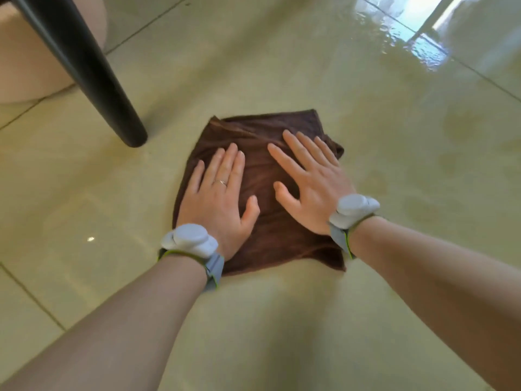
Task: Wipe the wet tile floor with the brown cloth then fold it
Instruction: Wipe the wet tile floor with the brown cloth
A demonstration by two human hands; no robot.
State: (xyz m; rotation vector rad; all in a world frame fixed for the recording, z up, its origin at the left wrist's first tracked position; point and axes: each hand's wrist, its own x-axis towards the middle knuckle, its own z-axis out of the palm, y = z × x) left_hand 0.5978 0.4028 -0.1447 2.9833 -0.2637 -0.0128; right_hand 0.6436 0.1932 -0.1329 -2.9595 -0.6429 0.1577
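A brown cloth (262, 230) lies spread flat on the pale tile floor (394, 179), roughly square, with its far right corner slightly bunched. My left hand (220, 196) rests palm down on the cloth's left half, fingers spread. My right hand (310, 179) presses flat on the right half, fingers also apart. Neither hand grips the fabric. Both wrists wear grey bands with white pods. The floor to the right of the cloth shows dull wet patches.
A black furniture leg (93, 77) slants down to the floor just left of the cloth's far corner. A pinkish rounded base (25, 60) stands behind it at the far left. A shiny puddle (417, 38) reflects light at the far right.
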